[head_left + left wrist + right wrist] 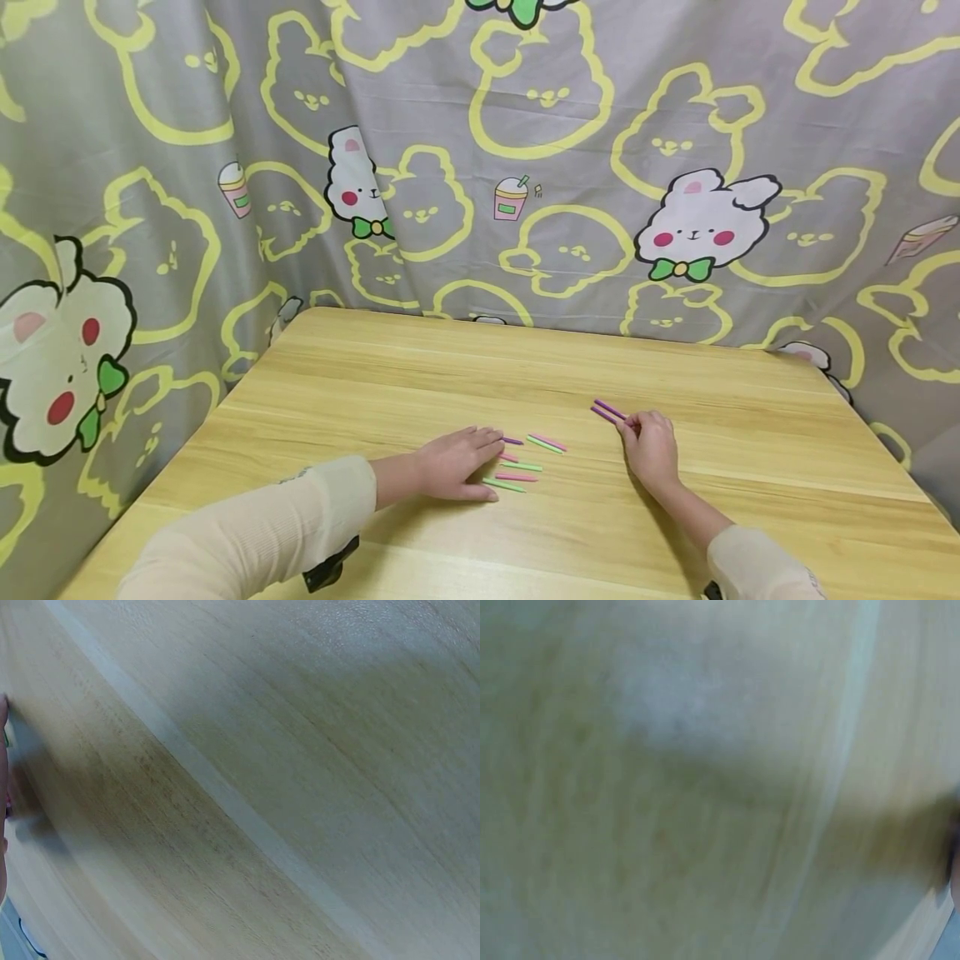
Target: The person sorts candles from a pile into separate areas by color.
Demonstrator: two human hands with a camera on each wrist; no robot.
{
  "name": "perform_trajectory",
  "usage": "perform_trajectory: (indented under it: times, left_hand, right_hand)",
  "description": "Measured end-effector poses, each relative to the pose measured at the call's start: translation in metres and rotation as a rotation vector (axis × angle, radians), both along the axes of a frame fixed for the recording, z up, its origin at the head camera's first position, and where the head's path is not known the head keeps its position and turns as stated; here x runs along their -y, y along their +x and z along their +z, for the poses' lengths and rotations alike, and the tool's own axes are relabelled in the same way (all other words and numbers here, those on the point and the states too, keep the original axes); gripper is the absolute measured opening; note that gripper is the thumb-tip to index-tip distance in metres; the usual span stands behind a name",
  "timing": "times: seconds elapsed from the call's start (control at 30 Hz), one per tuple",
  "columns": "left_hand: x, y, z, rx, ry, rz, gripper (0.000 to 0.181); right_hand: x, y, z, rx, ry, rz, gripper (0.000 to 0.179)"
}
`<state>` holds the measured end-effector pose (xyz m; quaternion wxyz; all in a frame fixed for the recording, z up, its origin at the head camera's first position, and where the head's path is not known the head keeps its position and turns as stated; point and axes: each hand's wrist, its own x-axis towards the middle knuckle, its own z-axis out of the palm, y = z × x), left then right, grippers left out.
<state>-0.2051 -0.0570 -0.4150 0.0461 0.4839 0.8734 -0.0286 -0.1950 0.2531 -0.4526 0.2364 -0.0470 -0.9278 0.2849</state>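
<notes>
Several thin coloured sticks lie on the wooden table (pixel 420 367). My left hand (pixel 453 463) rests flat over the left ends of a small group: a purple stick (pixel 513 441), a green stick (pixel 525 467), a pink stick (pixel 517 477) and another green stick (pixel 506 485) among them. Just right of these, a pink and green pair (pixel 547 443) lies side by side. Farther right, my right hand (pixel 652 446) pinches the near ends of two purple sticks (pixel 604 414) between thumb and fingers. Both wrist views show mostly tabletop, with only a sliver of each hand.
A grey curtain (pixel 435 108) with yellow outlines and white cartoon animals hangs behind the table and along its left side. Bare wood separates the two hands. The table's back edge meets the curtain.
</notes>
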Motion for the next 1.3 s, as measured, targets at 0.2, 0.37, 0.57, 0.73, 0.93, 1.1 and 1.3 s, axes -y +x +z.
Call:
perform_trajectory:
  times: [0.2,0.37,0.57,0.73,0.93,1.1,1.3]
  left_hand:
    - [0.000,0.000,0.000,0.012,-0.003,0.004,0.074]
    - [-0.001,0.000,0.000,0.015,-0.016,0.007,0.074]
    - [-0.001,0.002,0.001,0.002,-0.012,-0.004,0.072]
    - [0.000,0.004,0.002,-0.007,0.018,-0.023,0.070]
    - [0.001,0.004,0.000,-0.019,0.040,-0.044,0.068]
    - [0.004,0.007,-0.001,-0.039,0.041,-0.070,0.067]
    - [0.007,0.015,0.000,-0.080,0.042,-0.109,0.061]
  right_hand:
    - [-0.001,0.001,0.002,0.008,-0.010,0.011,0.011]
    - [-0.001,0.002,0.003,0.028,-0.023,0.018,0.013]
    - [-0.002,0.003,0.005,0.029,-0.022,0.023,0.012]
    - [-0.003,0.001,0.010,0.002,-0.030,0.023,0.012]
    - [-0.004,0.000,0.019,-0.017,-0.053,0.019,0.013]
    - [-0.003,0.000,0.024,-0.033,-0.082,0.021,0.011]
    - [0.007,0.004,0.028,-0.063,-0.104,0.066,0.009]
